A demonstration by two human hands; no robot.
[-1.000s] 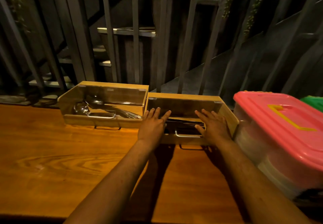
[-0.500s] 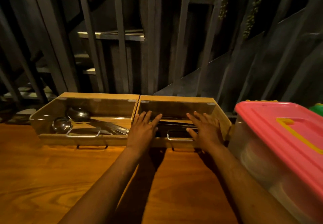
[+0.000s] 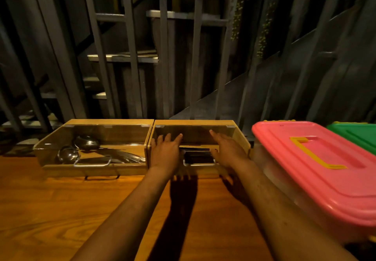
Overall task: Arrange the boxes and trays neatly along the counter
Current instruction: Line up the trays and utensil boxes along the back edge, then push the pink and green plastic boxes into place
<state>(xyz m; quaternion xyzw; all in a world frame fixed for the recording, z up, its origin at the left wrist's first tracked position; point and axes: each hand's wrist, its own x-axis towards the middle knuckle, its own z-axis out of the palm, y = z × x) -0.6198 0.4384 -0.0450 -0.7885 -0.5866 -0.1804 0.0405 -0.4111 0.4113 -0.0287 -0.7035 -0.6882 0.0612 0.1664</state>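
Now, L hand [image 3: 165,152] & R hand [image 3: 228,150] flat, fingers spread, on right wooden box [image 3: 240,138]; grasping nothing

One view only, head-worn, wide-angle. Looks forward and down across the wooden table [image 3: 50,209] toward its far edge and the dark slatted wall [image 3: 183,57] behind. Both forearms enter from the bottom edge and reach away from the lens. Near table fills the lower frame; two wooden boxes [image 3: 97,170] sit mid-frame. Pink-lidded tub [image 3: 317,165] close at right, cut by the frame edge. Verticals bow outward toward the sides.
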